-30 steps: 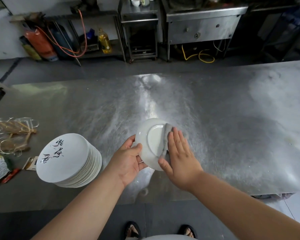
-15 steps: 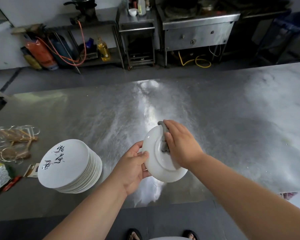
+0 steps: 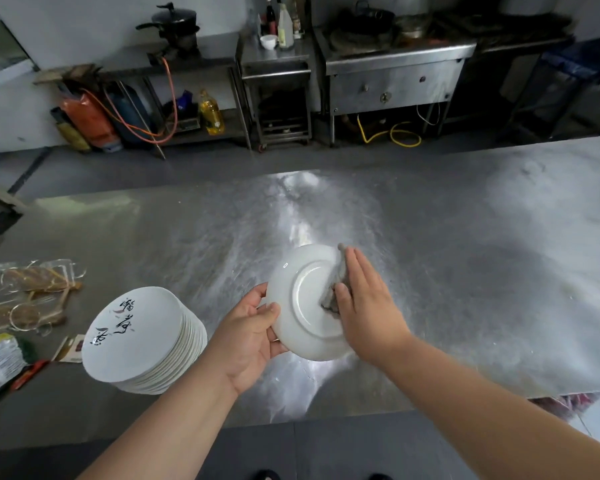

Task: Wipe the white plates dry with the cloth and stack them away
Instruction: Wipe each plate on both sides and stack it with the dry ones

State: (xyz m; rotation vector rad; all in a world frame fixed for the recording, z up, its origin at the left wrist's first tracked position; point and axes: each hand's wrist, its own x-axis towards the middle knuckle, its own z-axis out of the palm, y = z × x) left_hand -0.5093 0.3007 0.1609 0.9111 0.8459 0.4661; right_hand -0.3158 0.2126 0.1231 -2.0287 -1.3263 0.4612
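Nearest you, low in the middle of the frame, your left hand (image 3: 248, 336) grips the white plate (image 3: 302, 306) by its left rim, thumb curled over the edge and the other fingers hidden behind it. The plate is held up off the bench (image 3: 447, 271), tilted, with its underside and foot ring turned towards you. Your right hand (image 3: 368, 306) lies flat against that underside, fingers (image 3: 355, 268) straight and together, pressing the grey cloth (image 3: 334, 289) onto the right half of the base (the cloth is bunched, so only a strip of it shows).

To the lower left, just beside your left forearm, a stack of white plates (image 3: 136, 336) stands on the bench, the top one marked with black brush lettering. No other pile shows, so I judge this is where wiped plates go, though whether each one in it is dry cannot be told. The plate in hand looks mid-wipe: finish its back, then set it on the stack.

Further left lie some clear packets (image 3: 32, 292). Beyond the bench, across the top of the frame, are an oil bottle (image 3: 211, 114) and a steel range (image 3: 395, 81).
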